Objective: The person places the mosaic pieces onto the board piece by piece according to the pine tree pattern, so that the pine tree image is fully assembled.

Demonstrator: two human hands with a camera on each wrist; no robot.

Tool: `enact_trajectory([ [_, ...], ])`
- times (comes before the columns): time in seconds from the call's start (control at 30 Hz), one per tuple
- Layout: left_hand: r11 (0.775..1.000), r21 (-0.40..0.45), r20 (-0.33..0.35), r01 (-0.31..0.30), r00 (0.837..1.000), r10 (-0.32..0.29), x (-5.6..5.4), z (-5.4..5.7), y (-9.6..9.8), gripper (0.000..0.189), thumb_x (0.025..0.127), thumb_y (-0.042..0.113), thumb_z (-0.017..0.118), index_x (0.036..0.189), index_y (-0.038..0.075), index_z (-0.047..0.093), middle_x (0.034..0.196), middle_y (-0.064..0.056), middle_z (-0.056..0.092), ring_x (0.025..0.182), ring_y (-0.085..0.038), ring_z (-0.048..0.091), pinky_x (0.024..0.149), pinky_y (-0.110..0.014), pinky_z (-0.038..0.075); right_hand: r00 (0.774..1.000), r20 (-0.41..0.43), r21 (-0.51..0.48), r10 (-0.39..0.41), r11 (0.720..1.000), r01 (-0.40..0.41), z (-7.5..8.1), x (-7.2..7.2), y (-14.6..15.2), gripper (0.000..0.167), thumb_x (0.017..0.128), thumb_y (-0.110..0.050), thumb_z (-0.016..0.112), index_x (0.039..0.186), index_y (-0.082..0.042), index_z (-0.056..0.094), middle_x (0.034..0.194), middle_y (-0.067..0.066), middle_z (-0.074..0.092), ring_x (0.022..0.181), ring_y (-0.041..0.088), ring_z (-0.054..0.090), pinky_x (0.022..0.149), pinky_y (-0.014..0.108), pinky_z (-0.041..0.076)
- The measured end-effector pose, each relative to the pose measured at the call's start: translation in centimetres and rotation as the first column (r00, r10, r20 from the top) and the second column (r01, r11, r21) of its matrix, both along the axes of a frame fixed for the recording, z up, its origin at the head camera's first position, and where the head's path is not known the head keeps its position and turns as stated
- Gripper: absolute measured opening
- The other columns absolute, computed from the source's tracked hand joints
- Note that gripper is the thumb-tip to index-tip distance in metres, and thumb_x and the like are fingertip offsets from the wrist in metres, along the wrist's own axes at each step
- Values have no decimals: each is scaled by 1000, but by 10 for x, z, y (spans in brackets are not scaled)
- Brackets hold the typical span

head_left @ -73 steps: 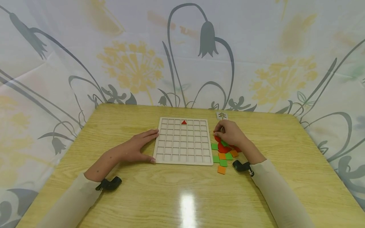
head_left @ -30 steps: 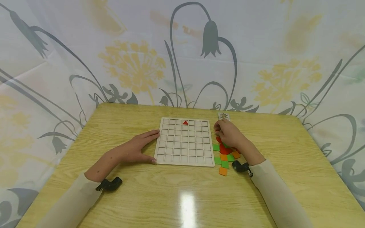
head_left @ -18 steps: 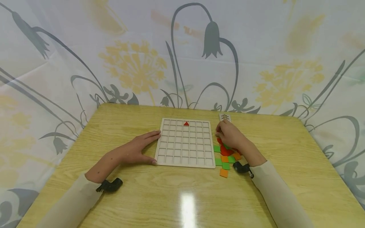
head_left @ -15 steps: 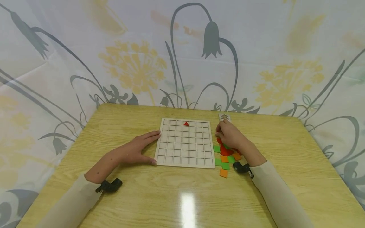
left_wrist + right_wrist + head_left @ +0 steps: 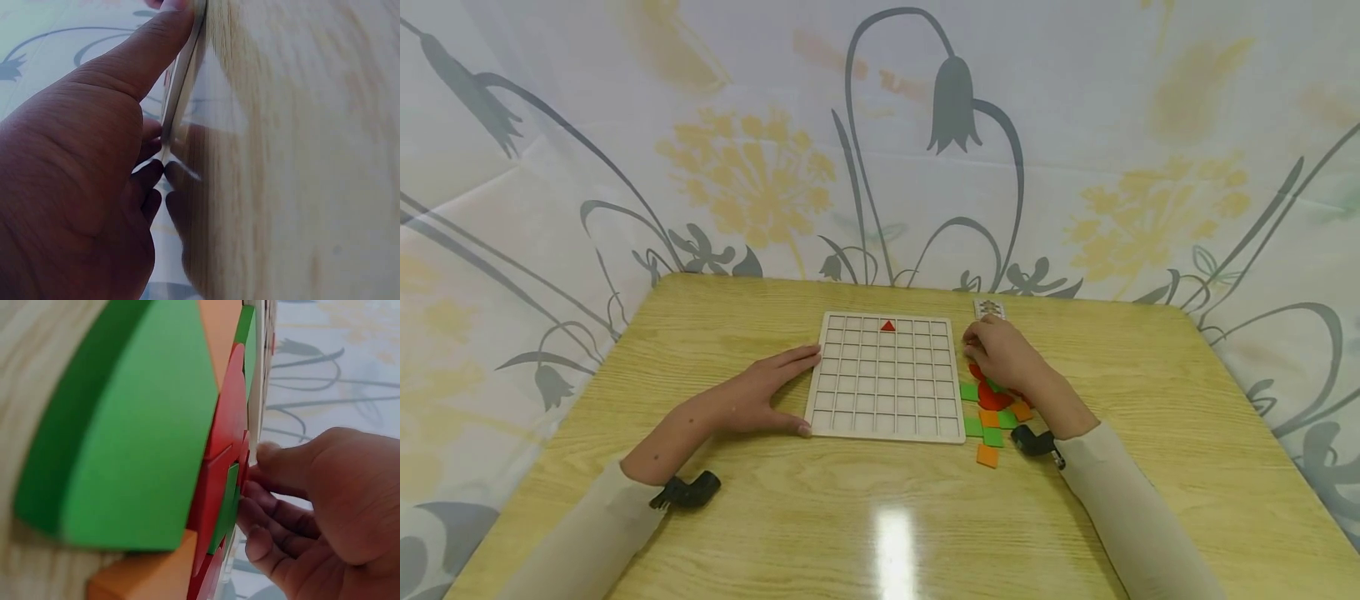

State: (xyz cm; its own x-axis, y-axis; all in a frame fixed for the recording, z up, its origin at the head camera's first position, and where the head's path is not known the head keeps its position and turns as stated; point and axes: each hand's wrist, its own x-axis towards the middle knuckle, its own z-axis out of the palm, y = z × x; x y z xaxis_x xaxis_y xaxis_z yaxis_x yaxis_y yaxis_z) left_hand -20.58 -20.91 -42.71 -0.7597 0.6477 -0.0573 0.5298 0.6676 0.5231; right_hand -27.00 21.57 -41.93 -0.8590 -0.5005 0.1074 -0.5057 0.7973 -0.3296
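Observation:
A pale wooden grid board (image 5: 885, 439) lies flat on the table, with a red triangle (image 5: 888, 327) in a cell of its far row. My left hand (image 5: 748, 398) rests against the board's left edge, fingers and thumb spread along it. To the right of the board, my right hand (image 5: 1002, 353) bends its fingers low over a heap of flat pieces. A red piece (image 5: 245, 456) lies right at its thumb and fingertips in the right wrist view; I cannot tell whether they pinch a piece. Red pieces (image 5: 992, 397) and green squares (image 5: 992, 437) lie under and beside that hand.
An orange square (image 5: 987, 456) lies nearest the front of the heap. Beyond the right hand is a small patterned card (image 5: 989, 308), its near edge partly covered by the hand. A flower-print cloth (image 5: 880, 167) hangs behind the table (image 5: 775, 517).
My right hand has shifted slightly away from me, over the near edge of the card. The red piece's tip by its thumb no longer shows. My left hand has stayed at the board.

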Motion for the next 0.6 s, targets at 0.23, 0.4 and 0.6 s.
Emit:
enact_trajectory([
  [0.23, 1000, 5, -5, 1, 1000, -1, 1, 1, -1, 110, 88, 55, 84, 170, 9, 27, 177, -7, 19, 161, -37, 21, 125, -59, 29, 1000, -14, -6, 8, 1000, -8, 4, 1, -2, 16, 99, -4, 74, 111, 6, 76, 105, 19, 66, 95, 35, 65, 86, 49, 59],
  [0.4, 1000, 5, -14, 10, 1000, -10, 0, 1, 0, 109, 88, 54, 84, 169, 9, 27, 177, -8, 19, 161, -37, 21, 125, -59, 29, 1000, -12, -21, -21, 1000, 21, 4, 2, -2, 13, 98, -4, 75, 108, 5, 76, 106, 19, 65, 94, 35, 66, 85, 49, 59],
  [0.6, 1000, 4, -14, 12, 1000, -12, -1, 1, 0, 109, 88, 53, 85, 169, 9, 28, 177, -8, 19, 161, -37, 21, 125, -59, 28, 1000, -5, -21, -22, 1000, 22, 2, 1, 0, 14, 100, -5, 74, 109, 6, 72, 107, 20, 63, 94, 35, 65, 86, 49, 59],
])
